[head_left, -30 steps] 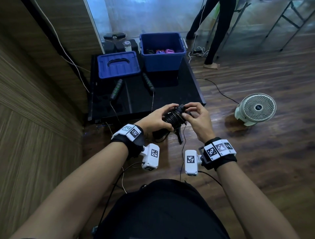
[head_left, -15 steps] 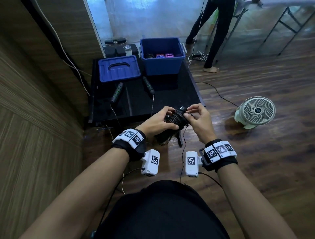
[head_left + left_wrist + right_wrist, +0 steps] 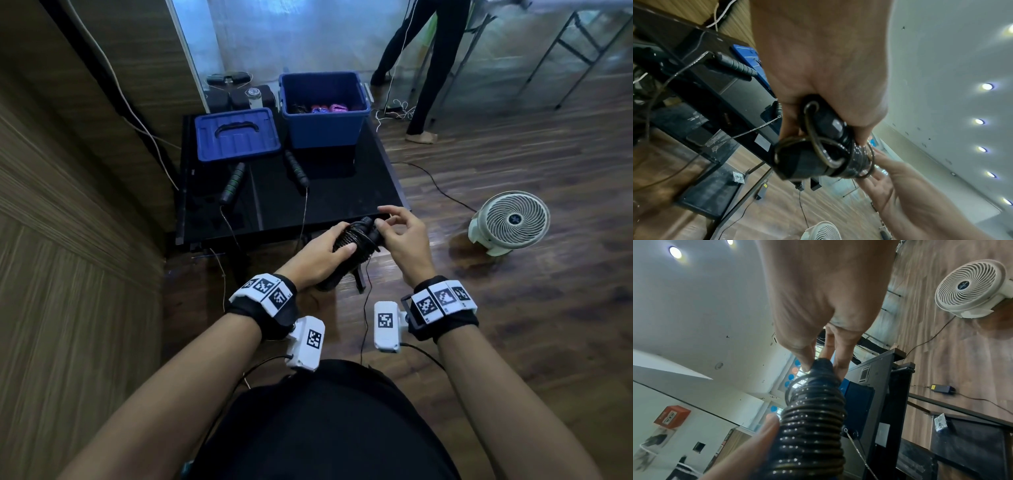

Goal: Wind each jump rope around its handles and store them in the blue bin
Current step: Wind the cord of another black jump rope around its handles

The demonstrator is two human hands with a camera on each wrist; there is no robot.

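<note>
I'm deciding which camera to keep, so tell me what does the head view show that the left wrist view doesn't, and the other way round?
Only the head view shows the blue bin with wound ropes inside and a standing person's legs. Only the left wrist view shows the rope loop crossing the handle ends, plus the ceiling lights. Both show the left hand gripping the wound jump rope, the right hand at its far end, the blue lid, the unwound rope's handles on the black table, and the fan.
</note>
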